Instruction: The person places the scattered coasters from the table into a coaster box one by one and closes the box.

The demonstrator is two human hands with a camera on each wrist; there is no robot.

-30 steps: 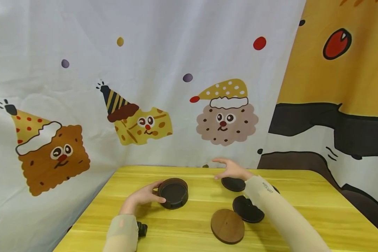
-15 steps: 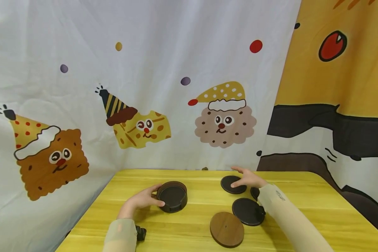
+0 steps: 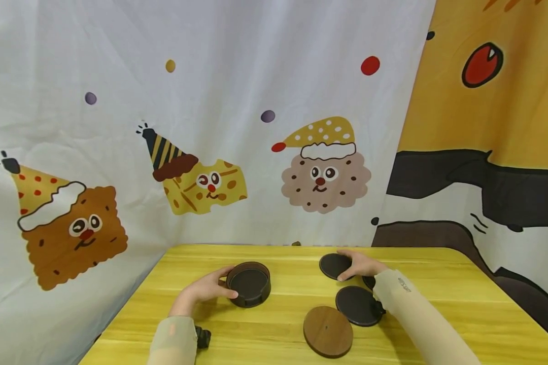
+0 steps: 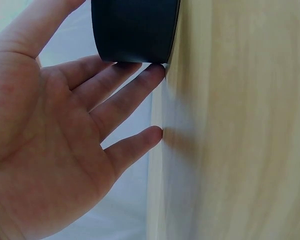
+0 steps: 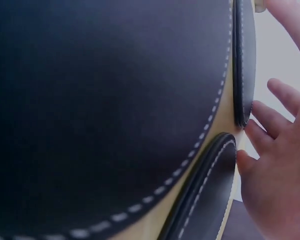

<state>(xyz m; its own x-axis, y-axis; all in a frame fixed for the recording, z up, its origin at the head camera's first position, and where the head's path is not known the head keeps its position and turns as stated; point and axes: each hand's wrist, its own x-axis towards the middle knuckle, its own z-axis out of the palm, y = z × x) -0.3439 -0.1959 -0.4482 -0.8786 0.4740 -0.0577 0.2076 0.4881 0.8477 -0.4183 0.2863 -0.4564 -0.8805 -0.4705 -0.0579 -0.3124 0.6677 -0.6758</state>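
Note:
My left hand (image 3: pixel 207 288) grips a round black coaster holder (image 3: pixel 268 290), brown on its inner wall, at the middle left of the table. In the left wrist view, fingertips touch the holder's dark side wall (image 4: pixel 135 32). My right hand (image 3: pixel 363 264) spans the far black coaster (image 3: pixel 332 266), thumb at its near edge and fingers at its far edge. The right wrist view has fingertips right at that coaster's stitched rim (image 5: pixel 247 60). Partly hidden under the right hand lies another black coaster (image 3: pixel 369 282).
Nearer me, a black coaster (image 3: pixel 356 305) with white stitching lies flat, and a brown wooden-looking disc (image 3: pixel 328 332) adjoins it. The yellow wood-grain table (image 3: pixel 237 337) ends at a printed curtain (image 3: pixel 265 223) behind.
My right hand has moved right and down from the far table edge onto the far black coaster, its fingers closing around the rim. The left hand stays on the holder.

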